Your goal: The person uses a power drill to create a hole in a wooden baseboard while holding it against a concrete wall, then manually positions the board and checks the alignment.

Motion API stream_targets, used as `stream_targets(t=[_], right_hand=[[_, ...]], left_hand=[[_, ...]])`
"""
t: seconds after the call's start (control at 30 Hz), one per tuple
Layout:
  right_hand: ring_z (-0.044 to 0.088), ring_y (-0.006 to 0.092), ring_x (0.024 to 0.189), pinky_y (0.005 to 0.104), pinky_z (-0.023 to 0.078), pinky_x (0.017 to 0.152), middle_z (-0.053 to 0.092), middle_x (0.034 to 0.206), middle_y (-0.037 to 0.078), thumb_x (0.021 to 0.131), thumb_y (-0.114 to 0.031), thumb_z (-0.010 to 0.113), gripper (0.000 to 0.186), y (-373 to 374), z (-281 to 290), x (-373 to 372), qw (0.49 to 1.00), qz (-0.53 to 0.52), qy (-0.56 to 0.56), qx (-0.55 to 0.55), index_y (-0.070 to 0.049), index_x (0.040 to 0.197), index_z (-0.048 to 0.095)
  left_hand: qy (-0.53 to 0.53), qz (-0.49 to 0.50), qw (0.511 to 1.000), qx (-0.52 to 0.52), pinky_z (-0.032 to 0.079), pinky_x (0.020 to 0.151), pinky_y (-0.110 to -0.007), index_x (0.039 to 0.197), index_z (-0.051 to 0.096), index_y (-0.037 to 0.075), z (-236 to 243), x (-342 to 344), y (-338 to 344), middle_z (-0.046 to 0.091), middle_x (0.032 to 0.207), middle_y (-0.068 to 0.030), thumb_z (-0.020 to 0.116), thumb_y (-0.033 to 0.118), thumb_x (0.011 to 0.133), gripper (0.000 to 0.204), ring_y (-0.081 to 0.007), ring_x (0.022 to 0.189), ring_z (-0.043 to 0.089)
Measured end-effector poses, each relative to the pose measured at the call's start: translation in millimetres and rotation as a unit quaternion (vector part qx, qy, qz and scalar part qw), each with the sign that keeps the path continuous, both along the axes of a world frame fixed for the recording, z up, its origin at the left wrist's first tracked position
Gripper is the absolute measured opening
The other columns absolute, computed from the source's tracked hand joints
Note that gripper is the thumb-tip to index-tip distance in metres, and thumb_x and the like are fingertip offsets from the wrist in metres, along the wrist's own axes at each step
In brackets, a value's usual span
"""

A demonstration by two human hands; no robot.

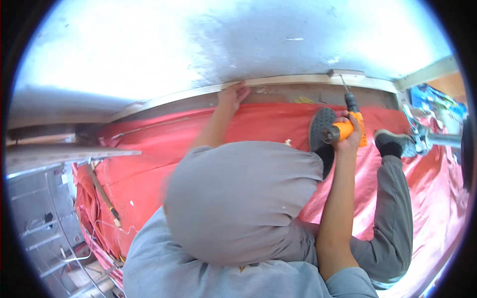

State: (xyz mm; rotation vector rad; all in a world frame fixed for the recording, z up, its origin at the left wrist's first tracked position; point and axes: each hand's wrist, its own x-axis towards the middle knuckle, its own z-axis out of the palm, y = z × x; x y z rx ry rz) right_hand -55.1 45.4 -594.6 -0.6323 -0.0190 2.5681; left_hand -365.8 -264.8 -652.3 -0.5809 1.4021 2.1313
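Observation:
My right hand [349,131] is wrapped round an orange and black cordless drill [361,130]. The drill's long thin bit points away from me, its tip at a small pale block [347,74] on a long pale wooden strip [293,79]. Whether the tip has entered the block I cannot tell. To the left, my left hand [234,95] reaches past my bent knee and grips the edge of the same strip with curled fingers. Along the strip's far side lies a large whitish, shiny panel [238,39].
Red sheeting [149,176] spreads beneath my legs. My grey-trousered knee [243,198] hides much of the middle. A wooden-handled tool [103,194] lies at left, near a metal frame [49,233]. Blue plastic [430,102] and a metal bar [444,140] are at right.

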Motion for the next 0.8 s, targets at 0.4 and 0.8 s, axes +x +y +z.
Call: stream_targets(t=[0.4,0.8], right_hand=[[0.065,0.018,0.08,0.0366,0.061,0.077,0.067,0.103,0.012,0.099,-0.006,0.066,0.025,11.7,-6.6,8.8,1.0,0.0,-0.016,0.005,0.0,0.119,0.053],[0.065,0.0208,0.084,0.0368,0.062,0.082,0.067,0.107,0.011,0.102,-0.008,0.064,0.026,23.6,-21.1,13.8,0.999,0.044,-0.015,0.018,-0.001,0.124,0.051]], left_hand=[[-0.005,-0.007,1.0,-0.017,0.068,0.092,-0.046,0.12,0.065,-0.01,17.9,12.8,10.2,0.07,0.112,-0.0193,0.062,-0.003,0.1,0.021,-0.0342,0.099,0.072],[-0.025,-0.01,1.0,0.016,0.065,0.096,-0.049,0.116,0.067,-0.007,13.2,10.6,-3.9,0.07,0.112,-0.0198,0.079,0.002,0.092,0.028,-0.0354,0.103,0.072]])
